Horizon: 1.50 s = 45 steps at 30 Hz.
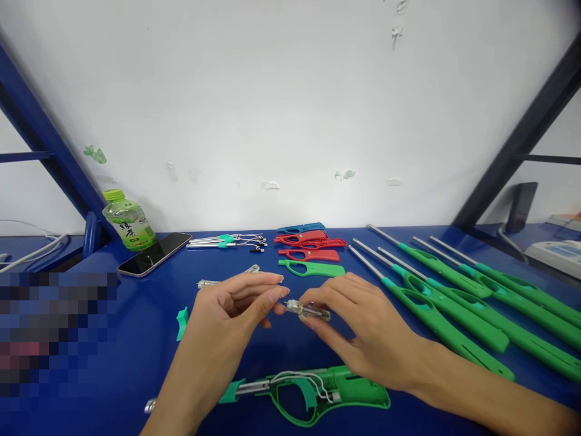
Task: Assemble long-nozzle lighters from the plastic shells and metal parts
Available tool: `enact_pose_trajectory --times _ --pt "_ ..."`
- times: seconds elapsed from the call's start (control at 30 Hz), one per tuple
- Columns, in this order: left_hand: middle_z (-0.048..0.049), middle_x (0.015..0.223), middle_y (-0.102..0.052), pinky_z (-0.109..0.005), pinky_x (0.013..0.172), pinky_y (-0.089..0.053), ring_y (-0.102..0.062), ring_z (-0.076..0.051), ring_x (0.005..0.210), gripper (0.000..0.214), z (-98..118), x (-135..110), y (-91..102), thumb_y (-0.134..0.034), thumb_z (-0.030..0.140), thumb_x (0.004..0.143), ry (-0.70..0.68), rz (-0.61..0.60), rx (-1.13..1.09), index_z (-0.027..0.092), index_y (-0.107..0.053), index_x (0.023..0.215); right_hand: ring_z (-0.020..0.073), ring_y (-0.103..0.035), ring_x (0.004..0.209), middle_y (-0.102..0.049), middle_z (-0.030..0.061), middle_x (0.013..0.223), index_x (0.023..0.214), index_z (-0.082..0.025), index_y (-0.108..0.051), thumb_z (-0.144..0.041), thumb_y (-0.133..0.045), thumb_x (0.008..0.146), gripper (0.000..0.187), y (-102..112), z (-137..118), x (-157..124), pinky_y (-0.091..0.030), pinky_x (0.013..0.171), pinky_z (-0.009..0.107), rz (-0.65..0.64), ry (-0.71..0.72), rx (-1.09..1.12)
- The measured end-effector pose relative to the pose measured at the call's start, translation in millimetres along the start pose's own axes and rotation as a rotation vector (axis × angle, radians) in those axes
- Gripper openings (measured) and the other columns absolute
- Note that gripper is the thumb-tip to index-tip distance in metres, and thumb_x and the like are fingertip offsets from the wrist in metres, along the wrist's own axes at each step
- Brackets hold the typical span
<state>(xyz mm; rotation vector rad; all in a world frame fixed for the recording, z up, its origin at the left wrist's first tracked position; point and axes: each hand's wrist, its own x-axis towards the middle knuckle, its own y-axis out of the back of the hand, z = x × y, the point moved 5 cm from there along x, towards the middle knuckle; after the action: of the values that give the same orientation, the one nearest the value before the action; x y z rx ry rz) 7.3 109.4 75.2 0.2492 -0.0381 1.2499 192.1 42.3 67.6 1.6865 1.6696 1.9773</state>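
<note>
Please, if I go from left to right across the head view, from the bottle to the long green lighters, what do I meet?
Green-capped bottle → black phone → left hand → small clear part, held by the right hand → right hand → long green lighters.

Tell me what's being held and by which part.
The right hand holds a clear tube by its body, between thumb and fingers. The left hand is at its tip; whether it grips is unclear.

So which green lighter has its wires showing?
The green lighter in front, just below the right hand: white wires show inside it. The green lighters on the right show none.
</note>
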Motion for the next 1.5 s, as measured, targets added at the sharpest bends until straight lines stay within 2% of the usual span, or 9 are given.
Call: enact_pose_trajectory --times 0.1,0.23,0.47,0.77,1.1,1.3,1.5 --pt "-0.003 0.066 -0.075 -0.023 0.043 -0.045 -0.057 -0.013 0.048 0.038 -1 -1 -1.7 -0.084 0.055 0.084 0.01 -0.008 0.002 0.019 -0.082 0.099 0.017 -0.064 0.078 -0.075 0.0006 0.096 0.114 -0.021 -0.065 -0.024 -0.062 0.109 0.007 1 1 1 -0.044 0.076 0.034 0.011 -0.013 -0.008" --pt "-0.0014 0.072 -0.074 -0.022 0.044 -0.043 -0.052 -0.01 0.047 0.034 1 -2 -3.8 -0.08 0.054 0.088 0.001 -0.031 0.039 0.02 -0.079 0.089 0.0165 -0.066 0.079 -0.077 0.001 0.098 0.115 -0.021 -0.065 -0.025 -0.061 0.109 0.008 1 0 1 -0.044 0.076 0.034 0.014 -0.008 -0.011" --pt "-0.0001 0.073 -0.072 -0.021 0.055 -0.049 -0.058 -0.011 0.057 0.032 -3 0 -8.7 -0.075 0.052 0.092 -0.021 -0.063 0.052 0.021 -0.075 0.086 0.0173 -0.066 0.078 -0.077 0.0016 0.097 0.115 -0.02 -0.066 -0.024 -0.062 0.109 0.008 3 0 -1 -0.045 0.076 0.034 0.027 0.003 -0.029" --pt "-0.0007 0.07 -0.072 -0.02 0.053 -0.047 -0.054 -0.011 0.057 0.032 3 -5 -8.7 -0.08 0.053 0.087 0.016 -0.077 0.073 0.022 -0.078 0.081 0.0179 -0.07 0.082 -0.078 0.0027 0.099 0.116 -0.021 -0.066 -0.024 -0.062 0.11 0.009 4 3 -2 -0.046 0.076 0.034 0.025 0.008 -0.063" --pt "0.0017 0.068 -0.07 -0.021 0.057 -0.048 -0.056 -0.013 0.06 0.029 -9 -3 -11.3 -0.082 0.051 0.085 0.073 -0.12 0.069 0.022 -0.078 0.087 0.0197 -0.074 0.087 -0.079 0.0042 0.101 0.116 -0.02 -0.069 -0.023 -0.064 0.108 0.01 8 6 -2 -0.053 0.079 0.034 0.058 0.018 -0.082" --pt "0.0004 0.068 -0.071 -0.021 0.054 -0.047 -0.06 -0.013 0.059 0.04 -12 -6 -15.2 -0.072 0.06 0.094 0.098 -0.221 0.06 0.021 -0.073 0.087 0.0209 -0.074 0.088 -0.078 0.007 0.099 0.117 -0.019 -0.071 -0.025 -0.059 0.11 0.014 10 5 -4 -0.059 0.078 0.034 0.07 0.042 -0.089" --pt "-0.0006 0.076 -0.071 -0.02 0.051 -0.046 -0.068 -0.012 0.06 0.049 -10 -9 -23.0 -0.06 0.066 0.101 0.106 -0.323 0.03 0.02 -0.066 0.085 0.0209 -0.072 0.084 -0.075 0.0069 0.095 0.118 -0.019 -0.071 -0.023 -0.061 0.109 0.014 10 3 -5 -0.058 0.075 0.034 0.076 0.074 -0.093"
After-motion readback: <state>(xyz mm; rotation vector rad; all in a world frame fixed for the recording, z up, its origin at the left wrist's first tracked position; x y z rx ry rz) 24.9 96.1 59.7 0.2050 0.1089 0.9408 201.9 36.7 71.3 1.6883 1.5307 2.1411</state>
